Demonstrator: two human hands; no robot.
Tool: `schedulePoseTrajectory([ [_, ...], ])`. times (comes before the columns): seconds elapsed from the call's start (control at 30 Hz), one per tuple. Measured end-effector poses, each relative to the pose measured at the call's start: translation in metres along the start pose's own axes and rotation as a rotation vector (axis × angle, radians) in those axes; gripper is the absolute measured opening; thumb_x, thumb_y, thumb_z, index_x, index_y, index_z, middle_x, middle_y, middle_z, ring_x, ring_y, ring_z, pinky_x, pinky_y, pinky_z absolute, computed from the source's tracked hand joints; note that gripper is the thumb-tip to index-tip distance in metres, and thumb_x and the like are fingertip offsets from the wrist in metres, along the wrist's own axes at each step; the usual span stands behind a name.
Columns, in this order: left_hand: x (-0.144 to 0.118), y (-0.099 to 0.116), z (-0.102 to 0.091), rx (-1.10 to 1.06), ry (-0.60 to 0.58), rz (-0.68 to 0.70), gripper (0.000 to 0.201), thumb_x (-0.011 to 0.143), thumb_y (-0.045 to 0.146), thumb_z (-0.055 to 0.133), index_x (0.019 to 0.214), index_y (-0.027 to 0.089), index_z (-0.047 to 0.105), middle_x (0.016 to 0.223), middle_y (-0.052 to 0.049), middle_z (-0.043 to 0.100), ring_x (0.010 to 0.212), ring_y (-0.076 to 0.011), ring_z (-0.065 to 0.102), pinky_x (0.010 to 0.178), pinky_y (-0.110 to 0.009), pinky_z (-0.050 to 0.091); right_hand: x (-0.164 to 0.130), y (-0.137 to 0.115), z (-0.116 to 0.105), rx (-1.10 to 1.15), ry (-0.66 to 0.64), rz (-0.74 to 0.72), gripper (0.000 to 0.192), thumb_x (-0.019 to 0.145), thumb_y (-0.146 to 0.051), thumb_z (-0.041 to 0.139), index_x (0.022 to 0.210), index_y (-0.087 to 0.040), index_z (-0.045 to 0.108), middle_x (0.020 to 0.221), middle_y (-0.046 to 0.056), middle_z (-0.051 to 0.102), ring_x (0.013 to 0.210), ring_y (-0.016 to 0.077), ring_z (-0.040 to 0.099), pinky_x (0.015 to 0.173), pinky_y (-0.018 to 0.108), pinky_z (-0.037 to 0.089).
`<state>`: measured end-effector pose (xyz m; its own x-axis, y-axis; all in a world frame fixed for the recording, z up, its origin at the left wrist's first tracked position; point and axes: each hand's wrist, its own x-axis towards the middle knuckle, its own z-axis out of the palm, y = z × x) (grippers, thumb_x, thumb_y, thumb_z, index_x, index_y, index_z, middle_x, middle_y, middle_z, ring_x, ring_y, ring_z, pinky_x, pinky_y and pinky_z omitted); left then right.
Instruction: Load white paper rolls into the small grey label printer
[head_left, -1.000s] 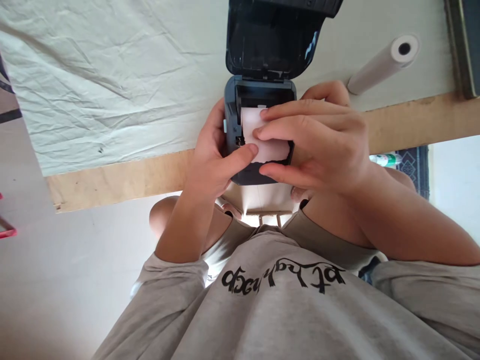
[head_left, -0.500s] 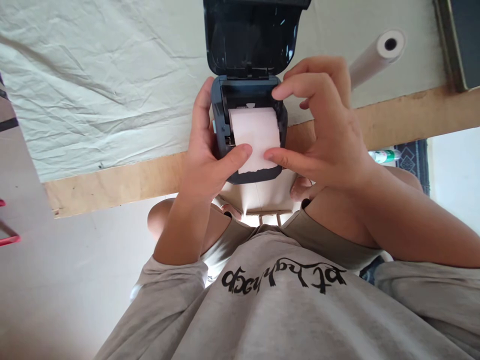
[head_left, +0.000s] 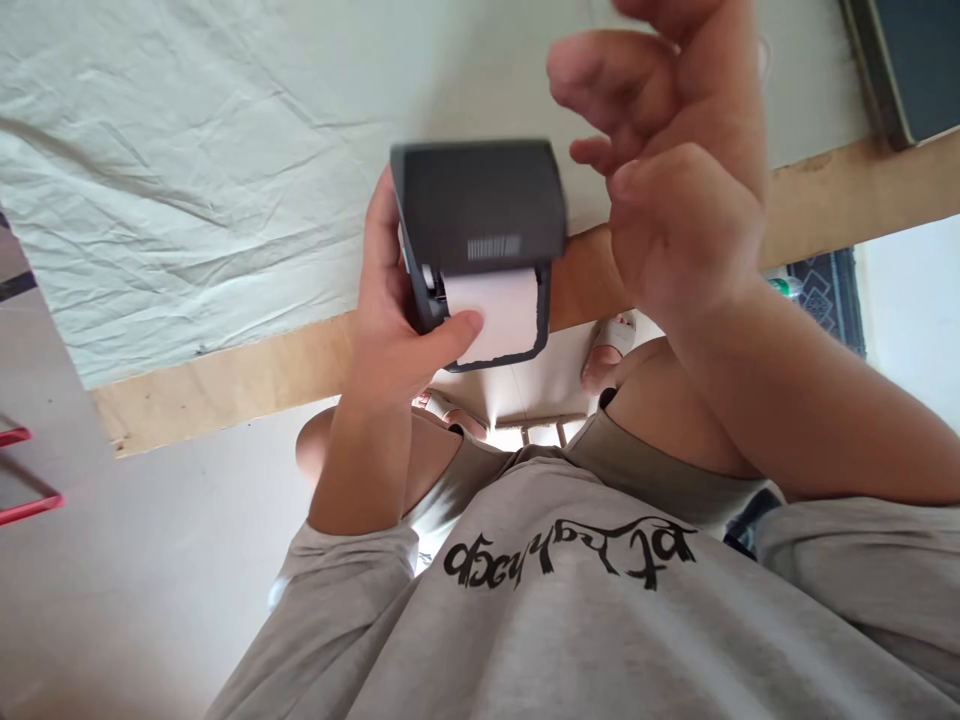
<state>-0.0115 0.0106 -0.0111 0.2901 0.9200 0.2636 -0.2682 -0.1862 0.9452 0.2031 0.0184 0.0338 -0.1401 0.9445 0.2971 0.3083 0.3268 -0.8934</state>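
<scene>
**One printer, one paper strip, two hands**

Nearest the camera, a grey shirt (head_left: 570, 640) with one line of black lettering is filling the bottom of the view, and two bare knees are showing just beyond it, with one sandalled foot (head_left: 609, 345) peeking out between them under the counter edge.

The left hand (head_left: 394, 330) is gripping one small dark printer (head_left: 480, 235) from its left side, fingers wrapping behind the body and the thumb pressing on one white paper strip (head_left: 501, 318) that is sticking out of the front. The printer is sitting at the near edge of the counter (head_left: 225, 375), partly overhanging it, and its lid is lying down over the top with the paper coming out beneath it.

The right hand (head_left: 675, 180) is hanging above and to the right of the printer, apart from it, fingers loosely curled and holding nothing; it is blurred.

Farther off, one wrinkled pale cloth (head_left: 187, 160) is covering most of the counter, leaving a bare wooden strip along the near edge. At the far right corner, one dark framed panel (head_left: 900, 60) is lying on the counter.
</scene>
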Motion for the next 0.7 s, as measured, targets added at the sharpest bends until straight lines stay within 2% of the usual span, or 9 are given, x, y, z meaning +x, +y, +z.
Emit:
schedulePoseTrajectory([
  [0.07,-0.001,0.007,0.002,-0.008,0.007,-0.038,0.084,0.065,0.036,0.086,0.141,0.038,0.05,0.125,0.0,0.065,0.102,-0.0214,0.063,0.084,-0.035,0.056,-0.001,0.001,0.001,0.192,0.023,-0.017,0.057,0.073,-0.018,0.041,0.128,-0.026,0.039,0.143,0.003,0.051,0.131,0.0179,0.054,0.11,0.039,0.048],
  [0.17,-0.001,0.016,0.008,-0.045,0.016,-0.145,0.087,0.065,0.033,0.089,0.141,0.039,0.049,0.128,0.001,0.062,0.114,-0.0252,0.059,0.096,-0.04,0.053,-0.003,0.0,0.004,0.249,-0.067,0.023,0.039,0.084,-0.03,0.052,0.122,-0.026,0.046,0.135,0.006,0.056,0.133,0.019,0.053,0.109,0.037,0.049],
  [0.27,0.0,0.013,0.009,-0.105,-0.006,-0.11,0.088,0.062,0.043,0.091,0.139,0.041,0.048,0.131,0.0,0.059,0.121,-0.0287,0.057,0.1,-0.045,0.051,-0.005,-0.001,0.006,0.163,-0.21,-0.014,0.051,0.088,-0.053,0.057,0.129,-0.027,0.043,0.126,0.004,0.059,0.115,0.0181,0.059,0.092,0.033,0.054],
  [0.37,0.0,0.005,0.008,-0.08,0.022,-0.052,0.078,0.066,0.059,0.081,0.135,0.039,0.052,0.125,-0.004,0.06,0.114,-0.0279,0.06,0.09,-0.043,0.053,-0.005,0.001,0.007,0.108,-0.285,-0.028,0.064,0.085,-0.061,0.062,0.135,-0.027,0.04,0.117,0.002,0.061,0.09,0.0133,0.06,0.083,0.031,0.053],
  [0.5,-0.003,0.009,0.009,-0.003,0.057,-0.122,0.052,0.079,0.062,0.067,0.121,0.033,0.06,0.108,-0.006,0.063,0.097,-0.0247,0.064,0.076,-0.038,0.053,-0.003,0.005,0.009,0.174,-0.297,-0.036,0.066,0.082,-0.057,0.068,0.133,-0.026,0.041,0.116,0.002,0.06,0.089,0.012,0.057,0.078,0.027,0.053],
  [0.7,-0.001,0.019,0.015,-0.02,0.091,-0.182,0.039,0.079,0.051,0.07,0.114,0.034,0.063,0.106,-0.004,0.063,0.095,-0.0224,0.064,0.076,-0.036,0.054,-0.001,0.009,0.01,0.15,-0.286,-0.071,0.069,0.081,-0.056,0.07,0.134,-0.022,0.041,0.116,0.004,0.059,0.088,0.0111,0.055,0.076,0.025,0.052],
])
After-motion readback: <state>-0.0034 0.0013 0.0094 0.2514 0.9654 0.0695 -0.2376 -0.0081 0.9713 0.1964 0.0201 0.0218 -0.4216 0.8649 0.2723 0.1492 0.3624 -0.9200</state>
